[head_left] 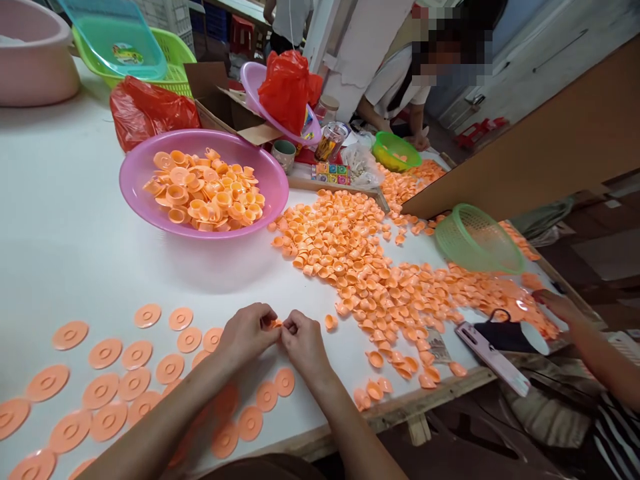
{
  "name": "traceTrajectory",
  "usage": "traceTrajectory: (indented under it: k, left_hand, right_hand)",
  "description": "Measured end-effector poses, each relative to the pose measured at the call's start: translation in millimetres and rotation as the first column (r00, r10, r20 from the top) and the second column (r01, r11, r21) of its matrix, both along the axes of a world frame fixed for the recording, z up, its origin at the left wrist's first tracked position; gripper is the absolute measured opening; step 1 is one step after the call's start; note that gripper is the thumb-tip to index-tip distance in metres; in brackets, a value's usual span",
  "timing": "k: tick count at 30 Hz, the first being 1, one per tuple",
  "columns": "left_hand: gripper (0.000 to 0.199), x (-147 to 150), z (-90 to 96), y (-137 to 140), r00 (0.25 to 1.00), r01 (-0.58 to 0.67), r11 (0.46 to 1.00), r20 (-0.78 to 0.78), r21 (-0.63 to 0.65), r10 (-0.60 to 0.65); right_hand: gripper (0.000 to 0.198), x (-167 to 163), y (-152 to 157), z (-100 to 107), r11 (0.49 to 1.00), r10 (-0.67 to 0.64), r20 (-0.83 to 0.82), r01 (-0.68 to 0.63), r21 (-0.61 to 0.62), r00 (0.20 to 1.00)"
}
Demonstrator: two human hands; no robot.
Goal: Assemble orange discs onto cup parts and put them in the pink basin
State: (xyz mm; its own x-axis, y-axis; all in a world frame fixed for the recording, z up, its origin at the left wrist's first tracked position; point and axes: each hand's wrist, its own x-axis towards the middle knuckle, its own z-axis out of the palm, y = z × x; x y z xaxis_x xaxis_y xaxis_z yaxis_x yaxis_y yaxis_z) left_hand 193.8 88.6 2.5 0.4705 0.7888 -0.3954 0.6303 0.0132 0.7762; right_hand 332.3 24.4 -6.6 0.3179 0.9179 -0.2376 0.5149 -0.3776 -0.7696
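Observation:
My left hand [253, 331] is closed in a pinch on a small orange plastic piece [275, 324], mostly hidden by the fingers. Right beside it, my right hand [303, 343] has its thumb and fingers pinched together at the same piece. Flat round orange saucers [137, 355] lie spread over the white table to the left and below my hands. To the right spreads a heap of small orange toy cups [340, 247], with one loose cup [331, 323] close to my right hand.
A pink basin [131, 200] holds cups on saucers. A green basket [477, 240], a phone [493, 360] and a black mask [507, 337] lie at the right. Another person's hand [555, 307] reaches in there. A person [395, 93] works at the back beside a green bowl [395, 150].

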Motion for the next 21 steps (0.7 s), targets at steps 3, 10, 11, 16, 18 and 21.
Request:
traceTrajectory:
  k: [3,10,11,16,18,21]
  left_hand:
    - [0.008,5.1,3.6,-1.3,0.991,-0.028,1.000,-0.131,-0.001,0.027]
    - [0.016,8.0,5.4,-4.5,0.950,0.080,0.993,-0.309,0.081,-0.051]
    - [0.015,8.8,6.7,-3.8,0.947,0.071,0.994,-0.319,0.080,-0.042]
    - [0.015,11.2,4.9,1.9,0.970,0.008,1.000,-0.245,0.005,-0.007]
    - [0.016,10.9,-0.3,3.3,0.974,0.008,1.000,-0.226,-0.004,-0.009]
    - [0.016,10.3,-6.9,5.1,0.978,0.004,1.000,-0.209,-0.018,-0.008]
  right_hand:
    - [0.014,-0.4,-0.3,-2.7,1.000,0.006,-0.027,-0.006,-0.027,1.000]
    - [0.020,-8.6,-0.2,-5.2,0.998,-0.056,0.036,0.056,0.001,0.998]
    - [0.021,-8.8,1.4,-2.9,0.999,-0.032,0.076,0.033,-0.011,0.997]
    - [0.023,-5.7,9.4,8.4,0.997,0.074,0.201,-0.067,-0.038,0.977]
    - [0.023,-4.1,11.4,9.1,0.995,0.092,0.206,-0.085,-0.044,0.974]
    - [0.024,-3.0,12.3,4.6,0.993,0.118,0.201,-0.111,-0.049,0.972]
